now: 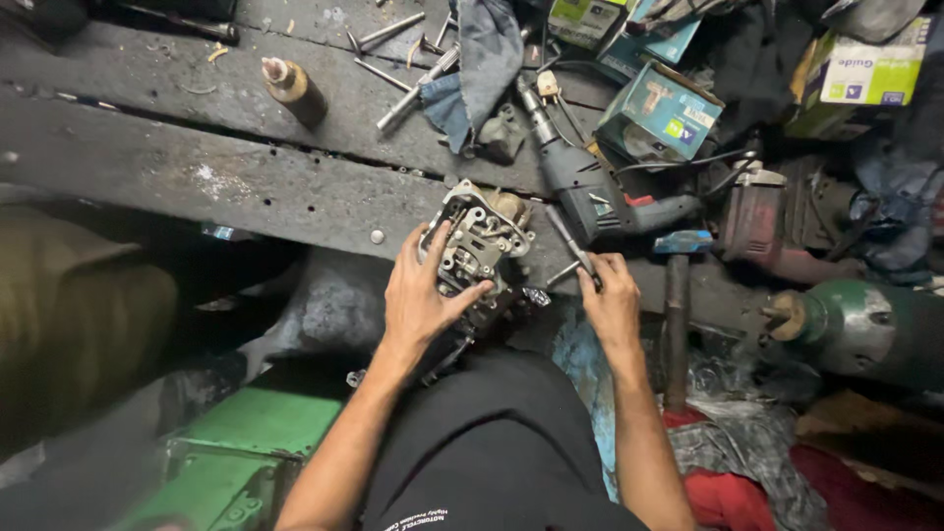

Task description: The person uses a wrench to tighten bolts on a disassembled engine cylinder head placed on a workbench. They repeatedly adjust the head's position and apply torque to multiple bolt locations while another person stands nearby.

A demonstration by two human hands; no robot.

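At the near edge of the grimy worktop (246,187), just past the person's lap, sits a metal engine part (479,241), a cast block of ports and bolts. The left hand (425,295) lies spread over its left flank, fingers clamped on the casting; the right hand (610,300), apart at 3 o'clock, is closed around a thin T-shaped tool (570,248). The part looks heavy, rigid and probably oily (so likely slippery), best gripped by its thick outer walls rather than the fins. A drill (580,182) crowds 1 o'clock and a hammer (677,295) lies at 3; open room lies toward 10 o'clock.
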